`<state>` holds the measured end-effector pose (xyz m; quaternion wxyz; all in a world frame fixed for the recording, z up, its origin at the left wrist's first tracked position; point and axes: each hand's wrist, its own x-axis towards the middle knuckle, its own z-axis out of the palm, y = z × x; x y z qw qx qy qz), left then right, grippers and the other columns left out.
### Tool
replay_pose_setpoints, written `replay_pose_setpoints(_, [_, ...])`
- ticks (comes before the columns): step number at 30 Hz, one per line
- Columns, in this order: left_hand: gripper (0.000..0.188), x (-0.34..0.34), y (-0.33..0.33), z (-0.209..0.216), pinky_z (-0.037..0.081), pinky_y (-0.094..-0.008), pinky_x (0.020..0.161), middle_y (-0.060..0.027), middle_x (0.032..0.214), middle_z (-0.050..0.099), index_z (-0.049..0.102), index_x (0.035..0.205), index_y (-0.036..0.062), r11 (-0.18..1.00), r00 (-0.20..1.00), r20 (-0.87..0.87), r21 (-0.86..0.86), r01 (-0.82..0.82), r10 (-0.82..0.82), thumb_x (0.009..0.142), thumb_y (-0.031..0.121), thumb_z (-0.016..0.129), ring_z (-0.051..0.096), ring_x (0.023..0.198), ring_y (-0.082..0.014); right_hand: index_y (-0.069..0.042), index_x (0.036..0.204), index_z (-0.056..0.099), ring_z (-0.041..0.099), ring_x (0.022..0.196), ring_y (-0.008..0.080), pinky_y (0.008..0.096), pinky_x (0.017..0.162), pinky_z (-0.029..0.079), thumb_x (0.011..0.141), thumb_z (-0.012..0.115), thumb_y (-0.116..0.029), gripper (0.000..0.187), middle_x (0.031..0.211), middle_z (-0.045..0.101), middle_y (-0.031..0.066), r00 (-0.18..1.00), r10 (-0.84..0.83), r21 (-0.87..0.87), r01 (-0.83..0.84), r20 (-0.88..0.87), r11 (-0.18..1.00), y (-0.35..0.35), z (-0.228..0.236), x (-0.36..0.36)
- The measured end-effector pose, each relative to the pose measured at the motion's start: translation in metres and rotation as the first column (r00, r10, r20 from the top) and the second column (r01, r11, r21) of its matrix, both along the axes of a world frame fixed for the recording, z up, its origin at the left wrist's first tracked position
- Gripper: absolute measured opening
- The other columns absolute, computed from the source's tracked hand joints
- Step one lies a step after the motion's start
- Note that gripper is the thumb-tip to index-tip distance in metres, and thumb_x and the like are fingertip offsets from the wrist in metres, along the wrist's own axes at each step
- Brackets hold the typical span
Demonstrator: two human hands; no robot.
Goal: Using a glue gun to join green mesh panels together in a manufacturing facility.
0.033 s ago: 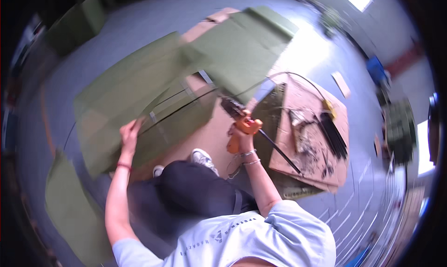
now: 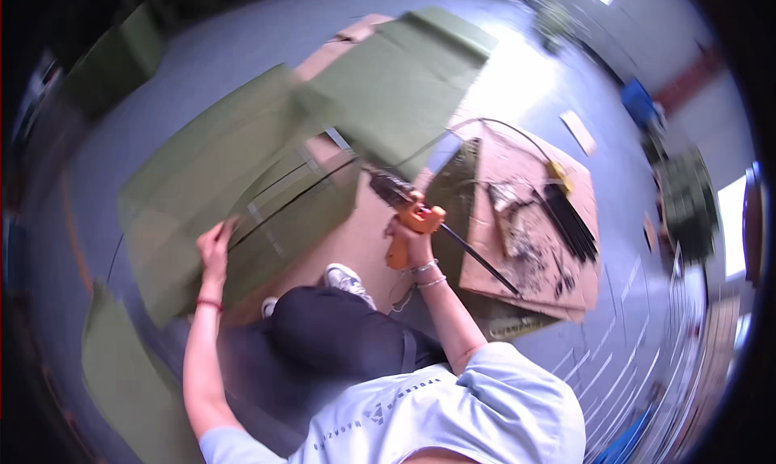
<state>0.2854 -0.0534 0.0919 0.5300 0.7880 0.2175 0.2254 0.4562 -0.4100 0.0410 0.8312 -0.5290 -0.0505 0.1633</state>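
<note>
My right hand (image 2: 414, 244) grips an orange and black hot glue gun (image 2: 422, 218), its nozzle pointing up and left over the green work. Out of the gun's back sticks a long black glue stick (image 2: 478, 257). With its fingers pinched together, my left hand (image 2: 212, 250) holds the edge of a translucent green sheet (image 2: 202, 169). Under the sheet's raised edge lies a green panel (image 2: 319, 213) with dark lines and pale strips along it. The gun's tip is near the right end of a dark line; blur hides whether they touch.
Right of the gun, a cardboard-topped stack (image 2: 578, 290) carries a bundle of black glue sticks (image 2: 568, 225), a yellow object (image 2: 558, 177) and scraps. A cable (image 2: 517, 127) arches there from the work. Another green sheet (image 2: 396, 80) lies beyond; one more (image 2: 121, 351) is at lower left.
The whole scene has slid slightly left in the view. Both hands keep their holds, and the glue gun stays close to the same part of the panel.
</note>
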Motion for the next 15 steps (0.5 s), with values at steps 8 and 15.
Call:
replay_pose_setpoints(8, [0.032, 0.000, -0.004, -0.016, 0.042, -0.0259, 0.094, -0.0076, 0.105, 0.067, 0.066, 0.109, -0.0040, 0.987, 0.995, 0.091, -0.148, 0.056, -0.042, 0.094, 0.023, 0.057, 0.059, 0.100, -0.0125, -0.005, 0.107, 0.059, 0.061, 0.079, 0.0123, 0.0281, 0.071, 0.050, 0.086, 0.063, -0.016, 0.024, 0.093, 0.064, 0.0037, 0.906, -0.423, -0.050, 0.423, 0.012, 0.905, -0.128, 0.045, 0.011])
replay_pose_setpoints(15, [0.034, -0.001, 0.001, -0.013, 0.041, -0.0257, 0.094, -0.0070, 0.105, 0.067, 0.066, 0.108, -0.0037, 0.988, 0.994, 0.099, -0.149, 0.049, -0.035, 0.093, 0.026, 0.060, 0.059, 0.100, -0.0118, -0.009, 0.103, 0.060, 0.064, 0.076, 0.0146, 0.0297, 0.068, 0.054, 0.088, 0.064, -0.025, 0.022, 0.087, 0.066, 0.0036, 0.828, -0.560, 0.047, 0.561, -0.041, 0.826, -0.231, 0.053, 0.012])
